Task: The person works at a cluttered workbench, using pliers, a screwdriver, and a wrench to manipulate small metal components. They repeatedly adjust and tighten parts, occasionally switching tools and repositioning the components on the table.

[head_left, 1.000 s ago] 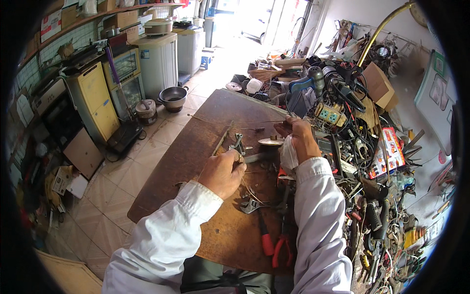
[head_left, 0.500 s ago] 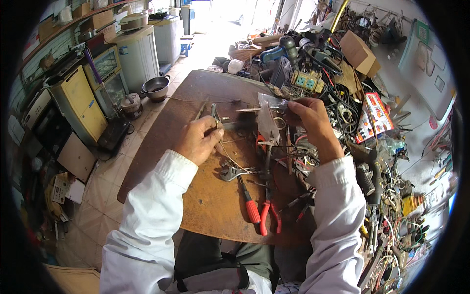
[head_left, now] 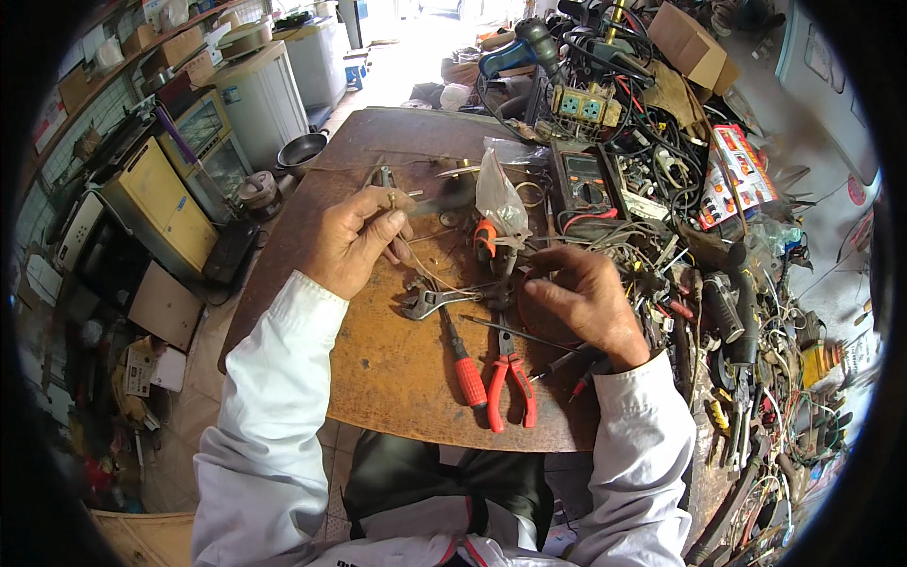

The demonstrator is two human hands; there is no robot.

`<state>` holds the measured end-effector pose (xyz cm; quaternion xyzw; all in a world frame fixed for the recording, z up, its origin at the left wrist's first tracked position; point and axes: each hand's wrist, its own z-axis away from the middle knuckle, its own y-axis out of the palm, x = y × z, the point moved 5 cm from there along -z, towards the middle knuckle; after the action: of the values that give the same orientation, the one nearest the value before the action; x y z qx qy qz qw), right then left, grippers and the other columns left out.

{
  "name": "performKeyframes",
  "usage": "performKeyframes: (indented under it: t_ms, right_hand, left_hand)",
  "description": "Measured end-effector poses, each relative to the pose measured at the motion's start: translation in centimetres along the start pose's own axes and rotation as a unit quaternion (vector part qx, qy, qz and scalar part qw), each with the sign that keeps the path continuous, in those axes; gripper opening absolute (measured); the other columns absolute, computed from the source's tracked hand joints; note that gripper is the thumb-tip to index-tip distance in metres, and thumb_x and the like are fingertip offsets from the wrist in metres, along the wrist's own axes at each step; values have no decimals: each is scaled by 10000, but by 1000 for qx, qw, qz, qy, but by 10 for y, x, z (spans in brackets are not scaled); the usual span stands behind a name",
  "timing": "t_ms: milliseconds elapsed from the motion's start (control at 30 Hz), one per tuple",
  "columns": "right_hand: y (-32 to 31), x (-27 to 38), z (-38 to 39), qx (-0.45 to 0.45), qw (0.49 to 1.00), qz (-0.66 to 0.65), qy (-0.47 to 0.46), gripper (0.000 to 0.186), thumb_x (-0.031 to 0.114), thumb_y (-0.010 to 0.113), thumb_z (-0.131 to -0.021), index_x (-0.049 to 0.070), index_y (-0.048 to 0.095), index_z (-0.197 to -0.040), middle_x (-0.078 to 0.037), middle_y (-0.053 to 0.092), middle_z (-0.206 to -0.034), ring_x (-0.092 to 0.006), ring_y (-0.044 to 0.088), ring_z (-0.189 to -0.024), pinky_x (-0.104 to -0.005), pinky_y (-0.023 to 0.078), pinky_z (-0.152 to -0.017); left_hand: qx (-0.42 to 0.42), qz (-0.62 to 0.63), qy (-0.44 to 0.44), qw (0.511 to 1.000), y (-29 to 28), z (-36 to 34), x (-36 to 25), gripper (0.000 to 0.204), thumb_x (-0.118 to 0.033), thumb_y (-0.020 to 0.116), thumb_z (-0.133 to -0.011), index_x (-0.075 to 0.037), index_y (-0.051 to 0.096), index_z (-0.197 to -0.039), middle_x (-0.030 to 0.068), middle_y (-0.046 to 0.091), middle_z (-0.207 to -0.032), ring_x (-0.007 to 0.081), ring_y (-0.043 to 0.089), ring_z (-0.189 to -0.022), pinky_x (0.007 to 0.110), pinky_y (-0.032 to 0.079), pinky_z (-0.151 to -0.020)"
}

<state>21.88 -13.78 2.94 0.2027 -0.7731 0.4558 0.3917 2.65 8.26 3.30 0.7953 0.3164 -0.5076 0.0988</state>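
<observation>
My left hand (head_left: 354,236) is closed above the table, pinching a thin copper-coloured wire (head_left: 430,268) that hangs from the fingers; a small brass tip (head_left: 393,199) shows above the thumb. My right hand (head_left: 590,300) hovers over the tools at the right, its fingers bent, thumb and forefinger apart, with nothing visible between them. Nearby lie an adjustable wrench (head_left: 425,300), a red-handled screwdriver (head_left: 467,370), and red-handled pliers (head_left: 510,378). A clear plastic bag (head_left: 501,197) rests beyond them, beside an orange-handled tool (head_left: 485,238).
On the worn wooden table (head_left: 378,378), a multimeter (head_left: 586,184) stands at the back right. A heap of cables and tools (head_left: 661,180) crowds the right side. Cabinets (head_left: 161,203) and a black pan (head_left: 302,151) are on the left.
My right hand has let go of the clear plastic bag and come down toward me, uncovering the multimeter. My left hand keeps its pinch on the wire. The view has shifted slightly.
</observation>
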Motion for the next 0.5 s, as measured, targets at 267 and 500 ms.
performKeyframes:
  t_ms: [267, 500]
  right_hand:
    - [29, -6, 1, 66, 991, -113, -29, 346, 107, 736, -938, -42, 661, -1241, -135, 740, -1028, -223, 698, -960, -352, 543, -863]
    - [28, -3, 2, 57, 911, -406, 54, 298, 78, 718, -969, -53, 650, -1227, -57, 709, -1013, -108, 655, -851, -262, 569, -741]
  left_hand:
    - [-36, 50, 0, 998, 0, 2, -5, 245, -236, 612, -1050, -39, 660, -1187, 61, 667, -873, 135, 673, -696, 272, 556, -589]
    - [-22, 153, -28, 988, 5, -1, -2, 325, -246, 614, -1040, -34, 596, -1286, 87, 675, -975, 148, 692, -781, 288, 601, -634]
